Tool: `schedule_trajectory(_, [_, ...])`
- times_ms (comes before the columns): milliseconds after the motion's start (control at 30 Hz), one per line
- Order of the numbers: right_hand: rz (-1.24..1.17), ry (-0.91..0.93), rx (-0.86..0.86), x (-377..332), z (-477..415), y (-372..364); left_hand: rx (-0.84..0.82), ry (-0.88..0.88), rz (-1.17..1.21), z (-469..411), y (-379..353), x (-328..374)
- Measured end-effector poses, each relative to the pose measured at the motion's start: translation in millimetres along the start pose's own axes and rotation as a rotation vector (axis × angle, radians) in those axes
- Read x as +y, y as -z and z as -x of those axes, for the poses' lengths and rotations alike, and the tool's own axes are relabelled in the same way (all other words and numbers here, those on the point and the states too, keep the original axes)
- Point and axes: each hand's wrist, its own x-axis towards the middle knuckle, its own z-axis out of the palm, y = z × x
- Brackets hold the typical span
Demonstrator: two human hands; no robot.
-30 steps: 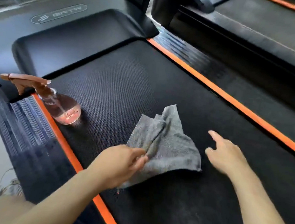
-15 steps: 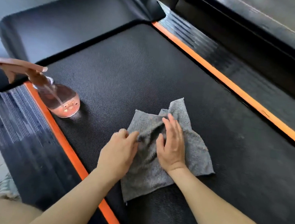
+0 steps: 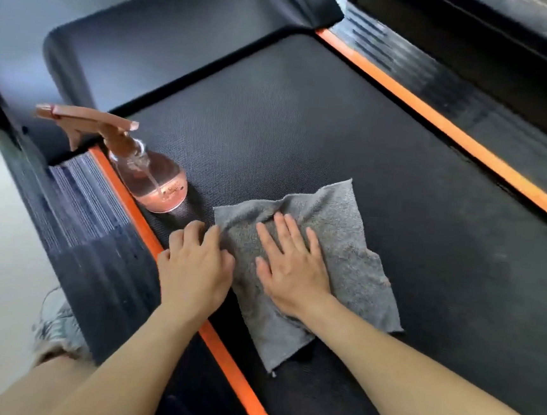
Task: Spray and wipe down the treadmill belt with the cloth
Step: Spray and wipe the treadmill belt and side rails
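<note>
Head view. Operator: Where is the cloth (image 3: 346, 233) being shown?

Technician: It is being shown spread, somewhat rumpled, on the treadmill belt (image 3: 305, 127), toward the belt's left edge. Its near corner is being laid close to the orange strip (image 3: 127, 201) bordering that edge.

Operator: How is the right hand (image 3: 293, 268) being applied?

Technician: It is being pressed flat on the middle of the cloth, palm down, with the fingers straight and slightly spread.

Operator: And the left hand (image 3: 194, 266)?

Technician: It is being set at the cloth's left edge, knuckles up and fingers bent, with the thumb being rested against the fabric. Whether that edge is being pinched cannot be told.

Operator: Where is the spray bottle (image 3: 155, 180) being stood?

Technician: It is being stood upright at the belt's left edge, toward the far left corner, just beside the orange strip. It is near the cloth's far left corner and apart from both hands. Pink liquid is being shown in its lower part, and its sprayer head is being extended leftward over the ribbed side rail (image 3: 92, 224).
</note>
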Motion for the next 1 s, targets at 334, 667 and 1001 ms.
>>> schedule_trajectory(334, [-0.028, -0.724, 0.078, 141.6, -0.2, 35.6, 0.364, 0.527, 0.905, -43.0, 28.7, -33.2])
schedule_trajectory(667, [0.004, -0.119, -0.045, 42.9, -3.1, 18.8, 0.389, 0.560, 1.075, -112.3, 33.4, -68.3])
schedule_trajectory(1001, [0.010, -0.728, 0.086, 138.8, 32.2, 32.6, -0.488, -0.197, 0.917, -72.0, 52.2, 41.1])
